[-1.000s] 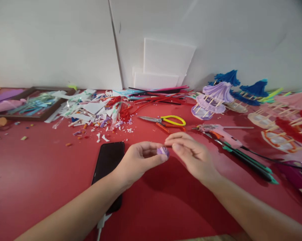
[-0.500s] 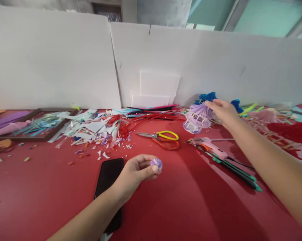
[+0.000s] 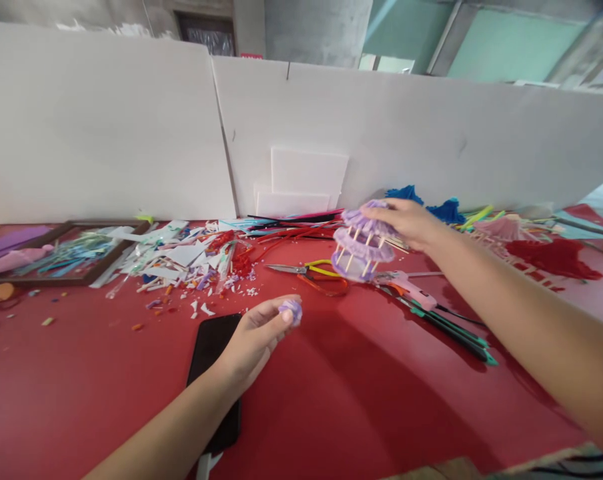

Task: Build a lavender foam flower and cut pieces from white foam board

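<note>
Nearest, open table [image 3: 341, 400] is left beside a phone [image 3: 214, 341]. A lilac puff [image 3: 292, 311] is pinched by the left hand [image 3: 256, 330]; a tiered lilac model [image 3: 365, 250], partly masking scissors [image 3: 301, 270], is gripped by the right hand [image 3: 409, 221]. The rear is blocked by white boards [image 3: 396, 127].

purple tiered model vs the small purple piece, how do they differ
The tiered model is much larger than the small piece. The tiered model shows pale sticks; the small piece shows none. The right hand grips the tiered model near its top; the left hand pinches the small piece. Both are purple.
</note>
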A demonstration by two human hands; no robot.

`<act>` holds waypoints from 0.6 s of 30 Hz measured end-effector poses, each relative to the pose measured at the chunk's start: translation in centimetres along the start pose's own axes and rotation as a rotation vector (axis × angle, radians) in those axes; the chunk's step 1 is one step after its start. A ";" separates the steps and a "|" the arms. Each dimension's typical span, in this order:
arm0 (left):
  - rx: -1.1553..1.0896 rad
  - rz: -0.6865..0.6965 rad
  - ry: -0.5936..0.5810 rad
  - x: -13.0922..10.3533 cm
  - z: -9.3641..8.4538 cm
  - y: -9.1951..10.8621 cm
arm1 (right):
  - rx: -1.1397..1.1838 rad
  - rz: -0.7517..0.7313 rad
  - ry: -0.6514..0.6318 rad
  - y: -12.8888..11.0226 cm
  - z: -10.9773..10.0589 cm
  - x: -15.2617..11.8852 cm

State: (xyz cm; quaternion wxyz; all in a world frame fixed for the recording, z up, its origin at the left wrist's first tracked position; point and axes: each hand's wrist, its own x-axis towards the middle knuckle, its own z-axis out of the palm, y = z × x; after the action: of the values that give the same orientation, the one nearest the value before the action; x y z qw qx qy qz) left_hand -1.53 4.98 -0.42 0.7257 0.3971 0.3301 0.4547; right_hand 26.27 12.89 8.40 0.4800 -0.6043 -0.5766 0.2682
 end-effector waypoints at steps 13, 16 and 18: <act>0.220 0.282 -0.186 -0.6 -0.1 0.7 | -0.278 -0.339 -0.463 -2.7 3.3 -11.2; 0.339 0.305 -0.220 -0.8 0.4 2.1 | -0.310 -0.482 -0.353 -4.2 2.9 -11.4; 0.412 0.306 -0.235 -1.0 1.1 3.3 | -0.322 -0.630 -0.398 -5.5 2.8 -11.6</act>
State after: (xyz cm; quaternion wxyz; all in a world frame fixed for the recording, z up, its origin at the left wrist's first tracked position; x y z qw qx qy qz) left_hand -2.34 4.61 3.08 0.5858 0.6315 0.2653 0.4332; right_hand 19.18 1.94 9.51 0.3170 -0.4016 -0.8499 0.1259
